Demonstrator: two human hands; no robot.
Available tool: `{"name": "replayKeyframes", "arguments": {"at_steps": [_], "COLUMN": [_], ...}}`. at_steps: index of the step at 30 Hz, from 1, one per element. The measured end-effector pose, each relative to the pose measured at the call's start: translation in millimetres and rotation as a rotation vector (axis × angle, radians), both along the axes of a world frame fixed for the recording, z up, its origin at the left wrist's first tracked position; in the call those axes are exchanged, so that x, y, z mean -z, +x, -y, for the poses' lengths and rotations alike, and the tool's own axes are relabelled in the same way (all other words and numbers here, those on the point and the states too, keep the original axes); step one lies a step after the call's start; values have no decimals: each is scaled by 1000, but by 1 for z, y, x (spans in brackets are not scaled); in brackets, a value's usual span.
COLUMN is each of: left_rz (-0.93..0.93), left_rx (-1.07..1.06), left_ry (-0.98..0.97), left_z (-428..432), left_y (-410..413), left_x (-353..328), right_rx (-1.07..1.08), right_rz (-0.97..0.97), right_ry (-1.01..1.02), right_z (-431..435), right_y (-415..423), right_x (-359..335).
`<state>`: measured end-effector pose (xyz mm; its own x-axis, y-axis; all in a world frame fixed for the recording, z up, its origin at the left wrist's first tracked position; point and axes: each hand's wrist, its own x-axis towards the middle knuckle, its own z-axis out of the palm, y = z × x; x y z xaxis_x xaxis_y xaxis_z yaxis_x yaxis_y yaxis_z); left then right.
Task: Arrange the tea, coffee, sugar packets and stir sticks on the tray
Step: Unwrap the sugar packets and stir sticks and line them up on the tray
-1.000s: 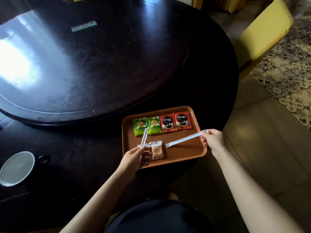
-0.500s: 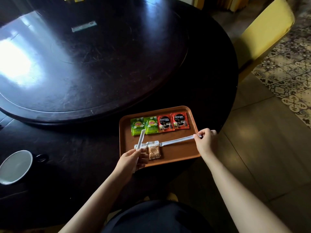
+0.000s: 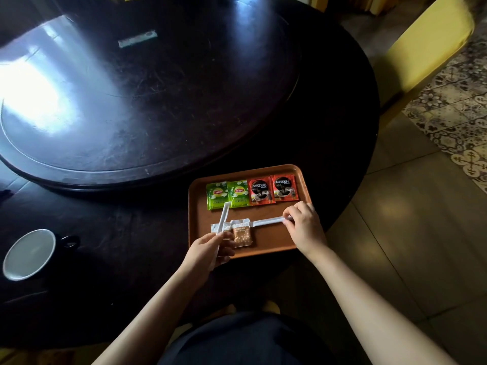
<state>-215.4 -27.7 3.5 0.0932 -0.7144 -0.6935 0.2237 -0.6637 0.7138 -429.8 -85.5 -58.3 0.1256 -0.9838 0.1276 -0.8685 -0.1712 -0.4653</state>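
Note:
A brown tray [image 3: 276,243] sits at the dark table's near edge. Along its far side lie two green tea packets [image 3: 228,194] and two red coffee packets [image 3: 274,190] in a row. A brown sugar packet [image 3: 242,234] lies near the tray's front, with a white packet [image 3: 216,226] partly under it. My left hand [image 3: 210,247] is shut on a wrapped stir stick [image 3: 222,218] that points toward the tea. My right hand [image 3: 303,225] pinches the end of a second wrapped stir stick [image 3: 266,222] lying flat across the tray.
A dark mug [image 3: 30,254] with a white inside stands at the left on the table. A raised round turntable [image 3: 147,96] fills the table's middle, with a small packet [image 3: 137,38] on it. A yellow chair [image 3: 427,46] stands at the right over patterned floor tiles.
My right hand has moved left and down, bringing its stir stick from a raised slant to lie flat on the tray. My left hand has barely moved.

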Motion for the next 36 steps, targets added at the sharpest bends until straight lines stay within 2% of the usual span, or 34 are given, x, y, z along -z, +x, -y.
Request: {"name": "replayKeyframes", "arguments": {"at_steps": [12, 13, 15, 18, 20, 23, 27, 30, 32, 36], "left_rz": [5, -8, -22, 11, 27, 22, -2, 10, 53, 162], "left_rx": [20, 48, 110, 215, 307, 380, 297, 288, 311, 335], "left_ry": [7, 6, 0, -30, -63, -96, -53, -47, -55, -88], "left_z": [-1, -2, -3, -3, -4, -3, -3, -3, -2, -1], "left_y": [-1, -2, -5, -11, -14, -13, -13, -13, -14, -18], "left_x": [-4, -6, -9, -12, -12, -10, -3, -1, 1, 6], "right_rx": [67, 83, 100, 48, -4, 21, 43, 82, 118, 85], "right_rz": [50, 91, 320, 722, 798, 932, 1098, 1140, 1097, 772], "right_ry": [72, 80, 166, 484, 604, 669, 746, 813, 802, 681], "right_z": [5, 5, 3, 3, 3, 3, -1, -6, -10, -16], "right_y": [4, 7, 16, 34, 40, 37, 19, 6, 0, -5], "right_x": [1, -2, -15, -44, -57, -63, -68, -69, -67, -63]}}
